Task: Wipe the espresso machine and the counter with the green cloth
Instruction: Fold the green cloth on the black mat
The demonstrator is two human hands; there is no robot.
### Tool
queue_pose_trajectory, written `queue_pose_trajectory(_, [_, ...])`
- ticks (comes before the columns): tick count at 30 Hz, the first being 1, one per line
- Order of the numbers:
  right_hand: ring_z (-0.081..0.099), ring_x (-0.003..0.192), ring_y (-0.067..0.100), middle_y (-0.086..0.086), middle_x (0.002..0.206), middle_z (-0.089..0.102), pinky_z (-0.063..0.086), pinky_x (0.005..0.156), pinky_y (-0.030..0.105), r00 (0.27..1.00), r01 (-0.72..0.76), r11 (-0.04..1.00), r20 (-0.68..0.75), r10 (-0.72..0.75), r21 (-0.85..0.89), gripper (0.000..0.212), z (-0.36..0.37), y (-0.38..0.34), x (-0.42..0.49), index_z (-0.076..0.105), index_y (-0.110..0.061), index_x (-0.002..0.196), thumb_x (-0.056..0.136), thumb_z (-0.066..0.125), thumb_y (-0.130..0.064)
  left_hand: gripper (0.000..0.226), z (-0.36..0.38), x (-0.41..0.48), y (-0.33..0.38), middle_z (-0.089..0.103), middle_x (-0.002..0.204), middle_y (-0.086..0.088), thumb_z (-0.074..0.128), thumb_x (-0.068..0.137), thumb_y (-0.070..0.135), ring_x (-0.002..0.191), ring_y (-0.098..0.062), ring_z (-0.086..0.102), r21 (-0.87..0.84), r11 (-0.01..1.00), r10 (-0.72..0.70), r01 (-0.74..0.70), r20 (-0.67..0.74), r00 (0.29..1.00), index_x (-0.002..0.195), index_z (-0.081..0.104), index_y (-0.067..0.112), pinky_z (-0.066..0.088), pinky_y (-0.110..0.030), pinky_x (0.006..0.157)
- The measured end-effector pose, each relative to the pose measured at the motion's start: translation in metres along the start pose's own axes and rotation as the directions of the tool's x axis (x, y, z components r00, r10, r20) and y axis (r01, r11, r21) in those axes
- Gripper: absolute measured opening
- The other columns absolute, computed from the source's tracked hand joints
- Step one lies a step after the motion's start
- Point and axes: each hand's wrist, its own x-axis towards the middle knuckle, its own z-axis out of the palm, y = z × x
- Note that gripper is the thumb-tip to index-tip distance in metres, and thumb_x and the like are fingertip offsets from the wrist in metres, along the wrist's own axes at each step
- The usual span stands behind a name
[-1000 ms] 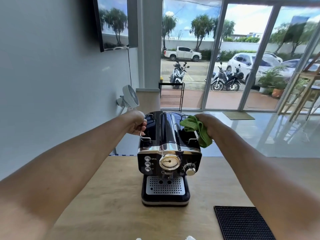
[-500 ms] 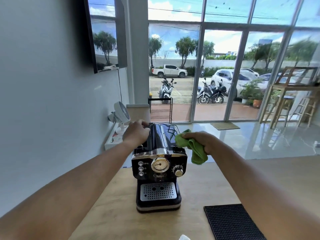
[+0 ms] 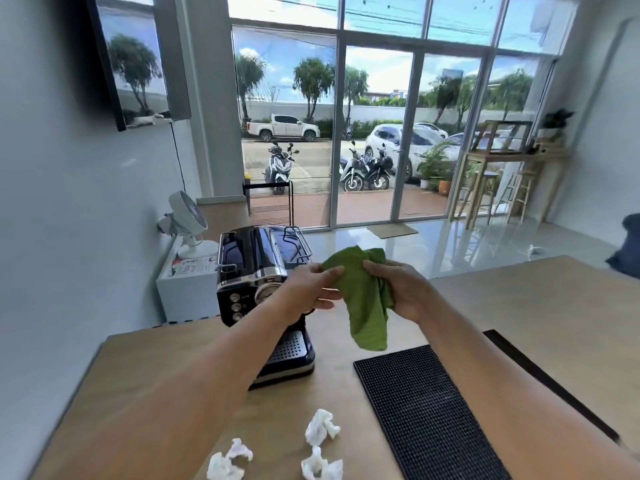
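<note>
Fingers of both hands, left hand (image 3: 306,289) and right hand (image 3: 403,289), grip the green cloth (image 3: 363,299); its long axis hangs downward below them, above the surface (image 3: 346,386).

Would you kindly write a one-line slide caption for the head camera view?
Both hands, left hand and right hand, hold the green cloth above the counter, beside the espresso machine.

Both hands now off the espresso machine (image 3: 258,271): left hand (image 3: 310,289) joins right hand (image 3: 403,289) pinching green cloth (image 3: 363,299) in mid-air, w/ cloth hanging open.
</note>
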Motion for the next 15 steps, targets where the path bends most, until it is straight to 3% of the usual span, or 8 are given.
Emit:
queue_pose_trajectory(1, [0.069, 0.089, 0.034, 0.022, 0.104, 0.07, 0.059, 0.073, 0.04, 1.0, 0.006, 1.0, -0.012, -0.006, 0.003, 0.041, -0.008, 0.0, -0.007, 0.062, 0.009, 0.119, 0.088, 0.069, -0.017, 0.029, 0.008, -0.001, -0.004, 0.069, 0.101, -0.014, 0.067, 0.089, 0.027, 0.081, -0.023, 0.068, -0.028, 1.0, 0.001, -0.001, -0.003, 1.0, 0.11, 0.057, 0.009, 0.055, -0.039, 0.08])
queue_pose_trajectory(4, [0.068, 0.092, 0.034, 0.021, 0.104, 0.071, 0.057, 0.077, 0.041, 1.0, 0.007, 1.0, -0.014, -0.007, 0.027, 0.043, -0.024, 0.004, -0.02, 0.064, 0.006, 0.118, 0.093, 0.064, -0.029, 0.025, 0.027, 0.001, -0.012, 0.069, 0.092, -0.011, 0.065, 0.09, 0.017, 0.065, -0.017, 0.068, -0.139, 0.99, -0.008, 0.0, -0.059, 0.998, 0.113, 0.057, 0.009, 0.057, -0.03, 0.061])
queue_pose_trajectory(7, [0.068, 0.089, 0.034, 0.021, 0.103, 0.07, 0.057, 0.075, 0.041, 0.999, -0.034, 0.997, 0.033, 0.031, 0.076, 0.039, -0.038, 0.012, -0.028, 0.063, 0.007, 0.12, 0.096, 0.06, -0.023, 0.025, 0.048, 0.0, -0.016, 0.067, 0.087, -0.012, 0.061, 0.091, 0.004, 0.057, -0.018, 0.068, -0.29, 0.957, -0.038, 0.004, -0.111, 0.993, 0.113, 0.055, 0.013, 0.058, -0.031, 0.051])
queue_pose_trajectory(11, [0.068, 0.086, 0.034, 0.023, 0.103, 0.069, 0.058, 0.071, 0.043, 0.999, -0.021, 1.0, 0.037, 0.022, -0.008, 0.038, -0.061, 0.018, -0.036, 0.064, 0.003, 0.12, 0.087, 0.067, -0.015, 0.031, 0.082, 0.004, -0.023, 0.066, 0.091, -0.015, 0.05, 0.094, -0.005, 0.066, -0.022, 0.064, -0.314, 0.949, -0.035, -0.036, -0.216, 0.976, 0.111, 0.061, 0.018, 0.059, -0.035, 0.055])
queue_pose_trajectory(15, [0.07, 0.089, 0.033, 0.019, 0.1, 0.072, 0.058, 0.08, 0.049, 0.999, -0.033, 0.989, -0.045, 0.026, -0.147, 0.026, -0.079, 0.025, -0.042, 0.068, -0.005, 0.109, 0.084, 0.073, -0.008, 0.037, 0.121, 0.006, -0.032, 0.069, 0.097, -0.013, 0.037, 0.095, -0.005, 0.077, -0.022, 0.063, -0.312, 0.95, -0.101, 0.026, -0.229, 0.968, 0.104, 0.068, 0.014, 0.055, -0.03, 0.061])
